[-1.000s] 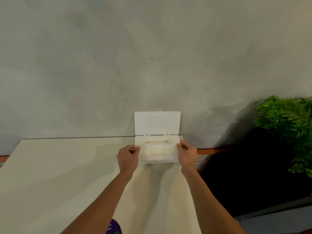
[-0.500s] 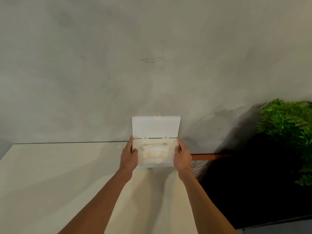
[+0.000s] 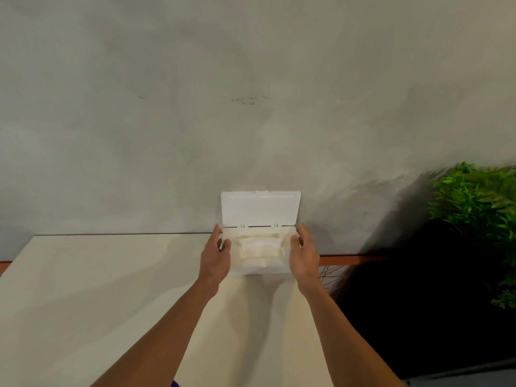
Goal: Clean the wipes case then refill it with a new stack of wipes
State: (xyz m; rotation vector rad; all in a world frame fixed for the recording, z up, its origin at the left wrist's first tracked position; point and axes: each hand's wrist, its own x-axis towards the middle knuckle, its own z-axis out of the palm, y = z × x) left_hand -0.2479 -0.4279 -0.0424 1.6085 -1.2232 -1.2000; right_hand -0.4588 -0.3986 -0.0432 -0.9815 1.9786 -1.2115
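Note:
A white plastic wipes case [image 3: 261, 270] sits at the far right corner of a cream table [image 3: 97, 280], against the wall. Its lid [image 3: 261, 209] stands open and upright. Inside lies a crumpled stack of white wipes [image 3: 259, 247]. My left hand [image 3: 215, 259] grips the case's left side, with the fingers along the wall of the case and the thumb over its rim. My right hand [image 3: 305, 256] grips the right side the same way. Whether the case is lifted off the table I cannot tell.
A grey wall [image 3: 251, 107] rises directly behind the table. The table's right edge runs just past the case, with a dark drop beyond it. A green leafy plant [image 3: 480, 208] stands at the far right. An orange strip [image 3: 349, 259] runs along the wall base.
Both hands slid from the case's front corners to its left and right sides, fingers now reaching toward the hinge. The lid has stayed open.

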